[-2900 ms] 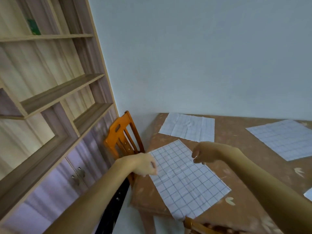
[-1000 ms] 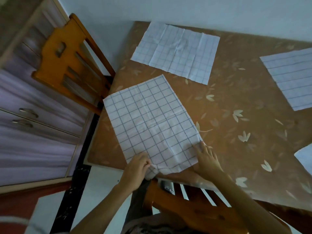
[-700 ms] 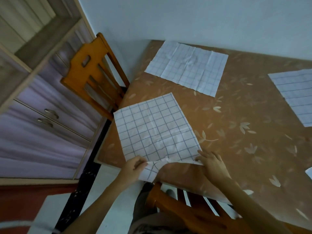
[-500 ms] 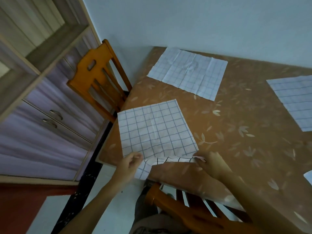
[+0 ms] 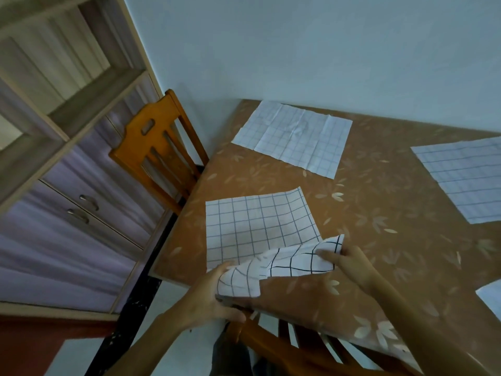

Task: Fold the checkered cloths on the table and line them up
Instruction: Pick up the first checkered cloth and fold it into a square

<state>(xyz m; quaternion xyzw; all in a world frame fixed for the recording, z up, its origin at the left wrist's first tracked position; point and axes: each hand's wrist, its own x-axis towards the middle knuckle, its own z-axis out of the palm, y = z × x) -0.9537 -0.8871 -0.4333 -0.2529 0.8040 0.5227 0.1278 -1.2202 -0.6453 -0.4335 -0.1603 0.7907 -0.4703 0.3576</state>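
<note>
Table point(image 5: 393, 240) w/ brown cover, pale leaf print, sits in the room corner against a plain pale wall point(image 5: 298, 50). Near cloth point(image 5: 254, 226) is by the table's near-left corner, white w/ dark grid. Its far part lies flat; its near edge is lifted & turned up toward the far side. Left hand point(image 5: 208, 297) grips the near-left corner, fingers curled round bunched fabric at the table edge. Right hand point(image 5: 349, 264) pinches the near-right corner, just above the table. Far cloth point(image 5: 292, 137) lies flat & creased by the wall, well apart from the near one. Third cloth point(image 5: 466, 177) is flat at the right, cut by the frame edge. Corner of a fourth cloth point(image 5: 490, 297) shows low right. Orange wood chair point(image 5: 160, 147) stands at the table's left side. 2nd chair point(image 5: 273, 346) is at the near edge, below the hands. Room's left: pale wood shelves point(image 5: 89, 88) above lilac cupboard doors point(image 5: 67, 240) w/ metal handles. Floor point(image 5: 189, 356): pale tile, dark strip, red-brown patch far left.
</note>
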